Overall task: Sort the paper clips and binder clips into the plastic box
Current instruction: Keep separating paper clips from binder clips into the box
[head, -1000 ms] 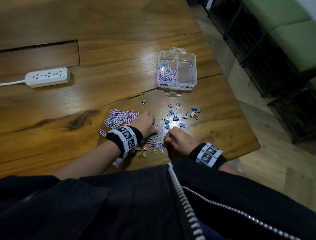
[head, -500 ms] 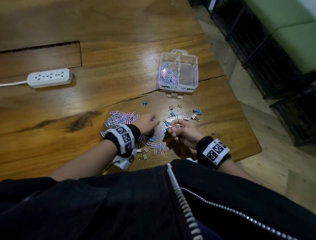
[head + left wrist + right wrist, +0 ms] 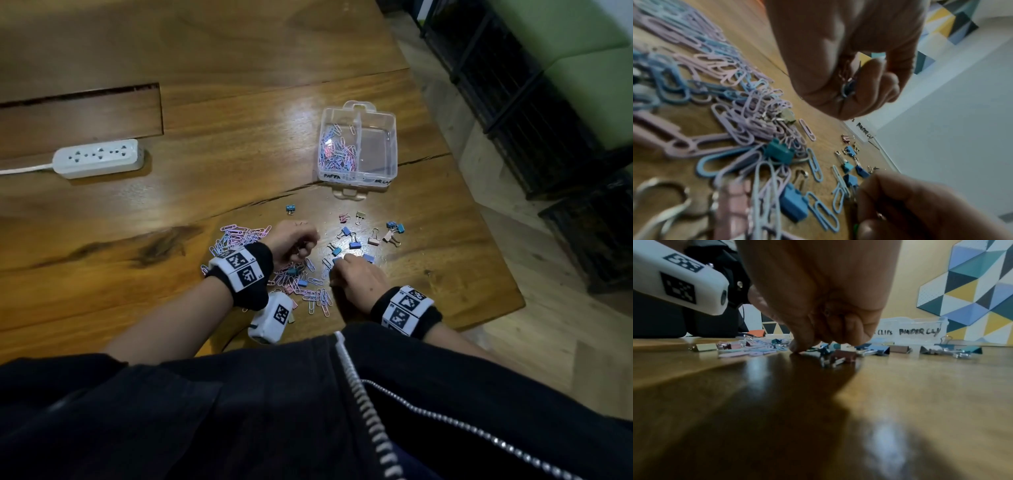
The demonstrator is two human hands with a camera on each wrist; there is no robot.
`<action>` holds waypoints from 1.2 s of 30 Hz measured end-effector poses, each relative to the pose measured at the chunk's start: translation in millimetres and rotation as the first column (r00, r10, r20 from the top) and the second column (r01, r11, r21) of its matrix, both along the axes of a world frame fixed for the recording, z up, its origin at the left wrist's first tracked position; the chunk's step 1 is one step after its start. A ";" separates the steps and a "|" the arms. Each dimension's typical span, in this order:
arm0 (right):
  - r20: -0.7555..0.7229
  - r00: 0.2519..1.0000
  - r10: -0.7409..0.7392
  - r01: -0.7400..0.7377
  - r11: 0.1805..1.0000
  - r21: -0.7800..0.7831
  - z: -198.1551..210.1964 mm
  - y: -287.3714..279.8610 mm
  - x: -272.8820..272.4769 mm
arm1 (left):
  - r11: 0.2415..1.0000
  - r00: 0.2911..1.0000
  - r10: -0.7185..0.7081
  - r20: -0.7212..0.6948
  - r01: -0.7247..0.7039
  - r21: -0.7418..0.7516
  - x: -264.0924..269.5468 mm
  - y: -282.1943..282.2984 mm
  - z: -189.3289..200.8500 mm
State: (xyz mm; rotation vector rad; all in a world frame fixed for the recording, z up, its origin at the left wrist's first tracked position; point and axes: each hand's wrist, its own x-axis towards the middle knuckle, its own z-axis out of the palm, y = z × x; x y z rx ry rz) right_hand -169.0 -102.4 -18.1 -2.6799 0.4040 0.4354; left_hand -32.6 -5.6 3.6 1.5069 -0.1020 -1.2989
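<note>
Just short of the box [image 3: 359,178] on the bench [image 3: 205,102], the left hand [image 3: 849,65] holds small clips bunched while the right hand [image 3: 359,277] pinches among loose binder clips [image 3: 354,245], light, stiff, best taken by their bodies.

Pastel pink, lilac and blue paper clips [image 3: 239,236], binder clips [image 3: 354,245] blue, teal, pink and gold at 3 o'clock of them, clear plastic box [image 3: 390,144] with black handwriting, brown grained wood table [image 3: 205,102], white power strip [image 3: 97,158], black wristbands [image 3: 239,274] with black-white square markers.
</note>
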 end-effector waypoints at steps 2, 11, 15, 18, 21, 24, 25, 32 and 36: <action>0.002 1.000 0.024 -0.024 1.000 0.012 0.6 -2.6 -0.2 | 0.999 0.997 -0.043 0.063 0.041 0.027 3.7 -2.9 4.2; -0.191 0.963 -0.192 0.270 0.711 0.649 64.9 -58.7 34.0 | 0.996 0.996 -0.090 -0.012 0.090 -0.021 41.5 -45.4 46.9; -0.143 0.928 -0.345 0.358 0.716 0.600 83.8 -90.3 77.0 | 0.993 0.982 0.095 -0.166 -0.106 -0.058 60.4 -81.6 61.9; -0.059 0.871 -0.487 0.427 0.693 0.581 85.6 -103.2 119.5 | 0.965 0.941 0.194 -0.278 -0.234 -0.118 66.6 -104.4 74.2; -0.033 0.786 -0.618 0.472 0.565 0.677 80.5 -106.8 151.4 | 0.955 0.938 0.218 -0.270 -0.262 -0.139 69.0 -114.6 80.7; -0.026 0.799 -0.601 0.443 0.559 0.701 74.3 -103.7 163.6 | 0.962 0.955 0.186 -0.230 -0.225 -0.156 73.3 -114.4 77.5; -0.035 0.807 -0.589 0.436 0.556 0.708 73.9 -100.9 162.4 | 0.967 0.966 0.189 -0.175 -0.214 -0.136 75.2 -112.2 74.0; 0.053 0.838 -0.543 0.364 0.628 0.687 63.6 -84.1 97.4 | 0.887 0.672 -0.461 0.579 0.328 0.326 48.2 -48.7 47.5; -0.124 0.954 -0.275 0.297 0.783 0.547 31.5 -53.8 38.4 | 0.613 0.327 -0.788 0.522 0.502 0.610 11.7 -8.2 21.0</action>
